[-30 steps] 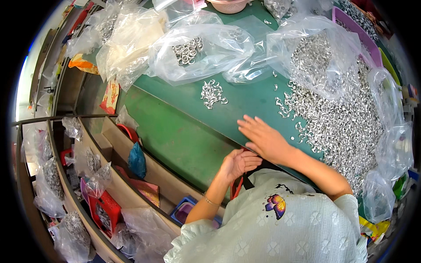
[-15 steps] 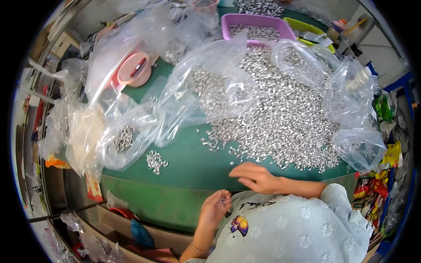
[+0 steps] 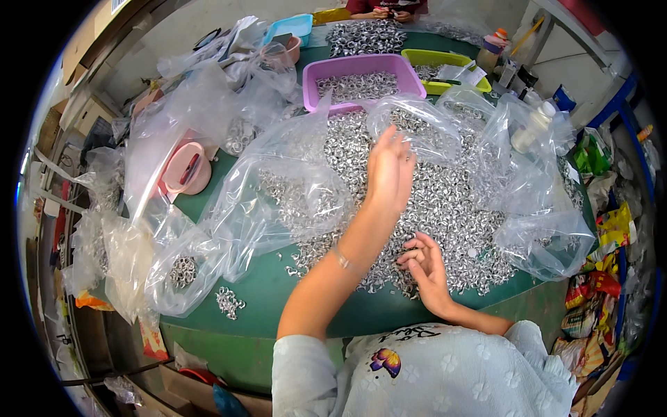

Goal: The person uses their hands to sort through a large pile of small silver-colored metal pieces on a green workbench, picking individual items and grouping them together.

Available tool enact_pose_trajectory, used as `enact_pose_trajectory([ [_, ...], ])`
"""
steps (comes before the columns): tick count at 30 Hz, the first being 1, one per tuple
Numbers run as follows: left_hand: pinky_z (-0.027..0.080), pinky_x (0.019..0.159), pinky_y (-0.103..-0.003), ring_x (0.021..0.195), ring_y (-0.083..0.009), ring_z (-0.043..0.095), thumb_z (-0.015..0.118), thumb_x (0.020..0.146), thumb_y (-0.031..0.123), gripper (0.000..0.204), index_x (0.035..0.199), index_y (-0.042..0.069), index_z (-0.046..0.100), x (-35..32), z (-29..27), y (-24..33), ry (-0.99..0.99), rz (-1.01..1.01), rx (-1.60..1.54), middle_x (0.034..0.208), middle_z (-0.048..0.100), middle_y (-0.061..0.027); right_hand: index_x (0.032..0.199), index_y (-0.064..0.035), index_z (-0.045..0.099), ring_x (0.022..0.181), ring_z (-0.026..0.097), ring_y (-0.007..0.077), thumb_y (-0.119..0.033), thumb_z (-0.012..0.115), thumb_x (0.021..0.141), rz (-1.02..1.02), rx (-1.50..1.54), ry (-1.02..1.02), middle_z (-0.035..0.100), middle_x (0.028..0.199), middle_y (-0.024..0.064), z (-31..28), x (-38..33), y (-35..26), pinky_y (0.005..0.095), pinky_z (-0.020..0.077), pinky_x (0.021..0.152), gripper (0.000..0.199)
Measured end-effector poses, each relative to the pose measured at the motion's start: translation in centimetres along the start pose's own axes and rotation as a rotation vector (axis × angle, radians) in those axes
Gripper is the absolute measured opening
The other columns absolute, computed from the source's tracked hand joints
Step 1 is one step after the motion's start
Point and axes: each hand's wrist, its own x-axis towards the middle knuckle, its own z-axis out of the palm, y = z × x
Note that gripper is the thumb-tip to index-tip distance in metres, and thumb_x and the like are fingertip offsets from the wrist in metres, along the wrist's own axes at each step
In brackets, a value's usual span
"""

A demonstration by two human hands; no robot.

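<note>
A big heap of small silver metal rings (image 3: pixel 445 201) covers the green table (image 3: pixel 264 313). My left hand (image 3: pixel 389 170) is raised over the heap with fingers spread, holding nothing, its fingertips near the rim of a clear plastic bag (image 3: pixel 417 125). My right hand (image 3: pixel 424 267) rests at the heap's near edge with fingers half curled. I cannot tell whether any rings sit in it.
A purple tray (image 3: pixel 361 69) and a yellow-green tray (image 3: pixel 445 62) of rings stand behind the heap. A pink round tub (image 3: pixel 184 167), several crumpled clear bags (image 3: pixel 278 201) and a small loose cluster of rings (image 3: pixel 228 302) lie left. A white bottle (image 3: pixel 528 128) stands right. Another person's hands (image 3: pixel 382 10) work at the far end.
My left hand has risen from near my body and reached out over the heap. My right hand stays at the heap's near edge. The view has swung toward the heap.
</note>
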Motion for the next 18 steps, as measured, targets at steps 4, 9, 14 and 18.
enact_pose_trajectory([
  [4, 0.034, 0.111, -0.044, 0.131, -0.0353, 0.043, 0.045, 0.097, 0.005, 0.040, 0.134, -0.009, 0.042, -7.7, -5.7, 1.3, -0.106, 0.036, 0.178, 0.139, 0.044, -0.0260, 0.137, 0.0000, 0.036, 0.101, 0.057, 0.0164, -0.002, 0.049, 0.097, 0.015, -0.020, -0.004, 0.050, 0.119, 0.0112, -0.2, 0.9, 0.4, 0.0310, 0.0466, 0.089, 0.042],
  [9, 0.038, 0.107, -0.039, 0.120, -0.0280, 0.054, 0.048, 0.095, 0.001, 0.034, 0.128, -0.007, 0.050, -19.5, -15.7, 4.3, 0.352, 0.433, 0.728, 0.130, 0.054, -0.0206, 0.120, 0.0001, 0.058, 0.102, 0.060, 0.0116, -0.005, 0.050, 0.098, 0.161, -0.148, -0.339, 0.066, 0.106, 0.0075, 1.5, 1.8, 0.6, 0.0268, 0.0480, 0.088, 0.024],
  [14, 0.030, 0.110, -0.035, 0.131, -0.0232, 0.040, 0.043, 0.095, 0.000, 0.041, 0.136, -0.004, 0.045, -26.2, -25.0, 6.0, 1.122, 0.851, 1.380, 0.145, 0.040, -0.0142, 0.131, 0.0000, 0.052, 0.115, 0.059, 0.0274, -0.007, 0.050, 0.096, 0.073, -0.416, -0.903, 0.061, 0.123, 0.0189, 9.8, 3.3, 1.7, 0.0351, 0.0462, 0.097, 0.035],
  [18, 0.022, 0.114, -0.038, 0.137, -0.0270, 0.034, 0.037, 0.100, 0.012, 0.045, 0.142, -0.006, 0.036, -27.8, -29.3, 6.0, 1.343, 1.037, 0.954, 0.151, 0.032, -0.0160, 0.140, 0.0002, 0.040, 0.133, 0.040, 0.0338, -0.015, 0.050, 0.097, -0.193, -0.440, -1.133, 0.043, 0.143, 0.0220, 18.9, 2.8, 7.1, 0.0401, 0.0342, 0.110, 0.047],
])
